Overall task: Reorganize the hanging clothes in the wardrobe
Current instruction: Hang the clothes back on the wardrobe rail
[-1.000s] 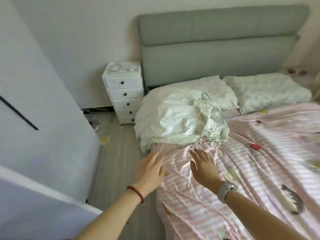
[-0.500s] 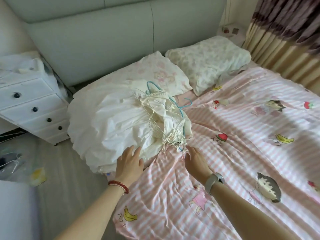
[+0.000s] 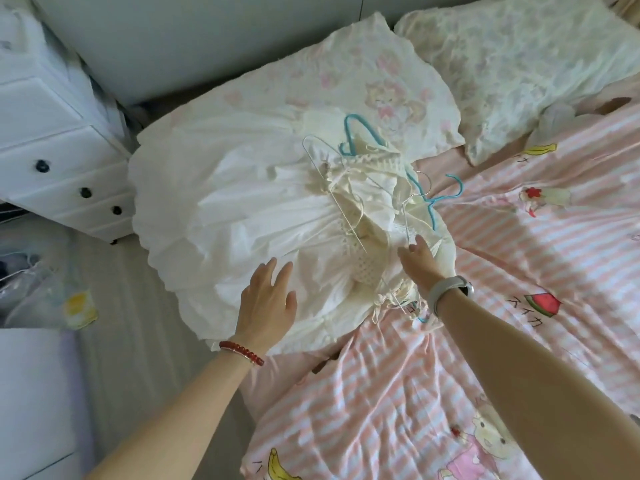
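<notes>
Now closer than 0.5 s ago; both hands have moved onto the white clothes pile at frame centre; left hand rests flat, grip wide; right hand fingers touch a wire hanger, grip unclear.

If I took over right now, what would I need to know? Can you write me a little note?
Left hand: open, flat on the white clothes.
Right hand: open, fingers reaching into the pile near the wire hangers, gripping nothing yet.
The clothes lie heaped on the bed, mixed with blue hangers.
Done: nothing hung that can be seen.
Left: pick up the clothes, hang them in the wardrobe, which is out of view.
</notes>
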The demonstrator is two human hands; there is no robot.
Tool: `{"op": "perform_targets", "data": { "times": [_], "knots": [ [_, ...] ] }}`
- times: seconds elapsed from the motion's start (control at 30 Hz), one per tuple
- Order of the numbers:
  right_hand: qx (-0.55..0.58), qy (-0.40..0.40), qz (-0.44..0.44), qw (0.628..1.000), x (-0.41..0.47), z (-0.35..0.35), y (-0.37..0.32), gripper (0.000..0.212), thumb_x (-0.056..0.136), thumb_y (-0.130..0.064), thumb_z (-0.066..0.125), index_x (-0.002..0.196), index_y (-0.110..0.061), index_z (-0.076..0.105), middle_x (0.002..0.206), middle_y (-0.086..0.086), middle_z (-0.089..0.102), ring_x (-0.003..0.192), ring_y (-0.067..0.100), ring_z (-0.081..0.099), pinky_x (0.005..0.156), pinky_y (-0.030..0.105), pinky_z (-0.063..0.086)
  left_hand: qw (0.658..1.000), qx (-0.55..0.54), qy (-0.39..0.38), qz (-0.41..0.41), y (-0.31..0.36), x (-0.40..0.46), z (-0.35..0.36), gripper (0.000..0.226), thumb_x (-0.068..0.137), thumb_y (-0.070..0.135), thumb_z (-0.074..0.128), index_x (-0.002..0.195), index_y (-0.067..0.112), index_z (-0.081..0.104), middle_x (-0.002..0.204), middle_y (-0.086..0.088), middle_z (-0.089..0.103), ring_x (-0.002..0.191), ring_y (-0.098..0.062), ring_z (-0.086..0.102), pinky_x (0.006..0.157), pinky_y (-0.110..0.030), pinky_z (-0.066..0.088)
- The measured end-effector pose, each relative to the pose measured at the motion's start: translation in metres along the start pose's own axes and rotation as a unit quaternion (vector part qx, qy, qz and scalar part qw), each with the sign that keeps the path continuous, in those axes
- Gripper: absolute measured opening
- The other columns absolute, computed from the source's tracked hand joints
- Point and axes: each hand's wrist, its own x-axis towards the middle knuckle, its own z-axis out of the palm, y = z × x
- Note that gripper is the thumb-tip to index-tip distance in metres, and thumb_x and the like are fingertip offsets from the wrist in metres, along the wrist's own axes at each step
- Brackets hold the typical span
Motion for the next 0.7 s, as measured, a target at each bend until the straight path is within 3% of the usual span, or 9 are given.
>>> {"op": "perform_targets", "data": {
  "times": [0.1,0.17,0.23,0.3,0.37,0.43,0.5,0.6,0.7],
  "knots": [
    [0.071,0.071,0.016,0.995,-0.001,0.0,-0.009,0.039,0.096,-0.018,0.037,0.131,0.0,0.043,0.119,0.016,0.054,0.091,0.025,0.054,0.073,0.028,0.041,1.0,-0.002,0.018,0.001,-0.002,0.007,-0.012,0.053,0.096,0.023,0.042,0.144,0.016,0.024,0.154,-0.01,0.014,0.141,-0.025,0.011,0.108,-0.042,0.028],
    [0.073,0.103,-0.021,0.992,-0.008,-0.003,-0.013,0.033,0.095,-0.014,0.038,0.11,0.009,0.056,0.114,0.025,0.059,0.085,0.032,0.053,0.07,0.025,0.033,0.999,-0.012,0.035,0.005,0.003,0.013,-0.024,0.052,0.096,0.023,0.042,0.144,0.014,0.024,0.153,-0.009,0.015,0.141,-0.024,0.011,0.107,-0.042,0.028],
    [0.075,0.09,-0.034,0.993,-0.014,-0.007,-0.018,0.027,0.093,-0.011,0.041,0.102,0.004,0.062,0.107,0.016,0.062,0.087,0.022,0.052,0.073,0.024,0.034,0.998,-0.024,0.049,0.014,0.01,0.019,-0.037,0.052,0.095,0.022,0.042,0.144,0.013,0.025,0.153,-0.009,0.016,0.141,-0.024,0.011,0.107,-0.042,0.028],
    [0.065,0.062,-0.024,0.996,-0.018,-0.009,-0.022,0.027,0.091,-0.011,0.042,0.099,0.006,0.062,0.098,0.011,0.062,0.088,0.021,0.051,0.071,0.027,0.039,0.998,-0.032,0.058,0.023,0.018,0.025,-0.047,0.052,0.095,0.022,0.042,0.144,0.013,0.025,0.153,-0.009,0.016,0.141,-0.023,0.011,0.106,-0.042,0.029],
    [0.059,0.035,-0.021,0.997,-0.019,-0.007,-0.024,0.029,0.091,-0.011,0.04,0.102,0.011,0.055,0.101,0.022,0.062,0.09,0.032,0.053,0.073,0.036,0.043,0.997,-0.038,0.067,0.031,0.023,0.028,-0.052,0.053,0.095,0.021,0.043,0.144,0.014,0.025,0.153,-0.009,0.017,0.141,-0.023,0.013,0.105,-0.043,0.031],
    [0.063,0.008,-0.027,0.998,-0.024,0.0,-0.021,0.025,0.09,-0.01,0.039,0.111,-0.002,0.048,0.107,0.016,0.063,0.09,0.024,0.052,0.078,0.032,0.037,0.996,-0.043,0.067,0.034,0.025,0.028,-0.053,0.053,0.095,0.02,0.044,0.144,0.014,0.025,0.153,-0.009,0.017,0.14,-0.023,0.013,0.105,-0.042,0.031],
    [0.053,0.008,-0.06,0.997,-0.032,0.006,-0.017,0.03,0.09,-0.012,0.041,0.12,-0.009,0.046,0.091,0.004,0.062,0.075,0.014,0.051,0.075,0.028,0.037,0.997,-0.037,0.064,0.034,0.025,0.026,-0.052,0.053,0.094,0.02,0.044,0.144,0.013,0.025,0.153,-0.01,0.015,0.141,-0.024,0.012,0.105,-0.042,0.031],
    [0.06,0.078,-0.174,0.98,-0.052,0.001,-0.022,0.021,0.095,-0.016,0.042,0.104,-0.004,0.057,0.076,0.006,0.056,0.067,0.013,0.048,0.06,0.007,0.037,0.995,-0.016,0.085,0.047,0.03,0.022,-0.057,0.058,0.093,0.018,0.048,0.145,0.012,0.023,0.154,-0.013,0.011,0.141,-0.029,0.009,0.106,-0.047,0.031],
    [0.051,0.148,-0.26,0.953,-0.071,-0.021,-0.04,0.025,0.096,-0.015,0.043,0.082,0.002,0.055,0.072,0.012,0.057,0.063,0.011,0.045,0.057,0.006,0.034,0.984,0.015,0.146,0.105,0.048,0.02,-0.077,0.067,0.088,0.017,0.056,0.145,0.012,0.022,0.154,-0.016,0.012,0.141,-0.036,0.009,0.107,-0.055,0.024]
  ]
}}
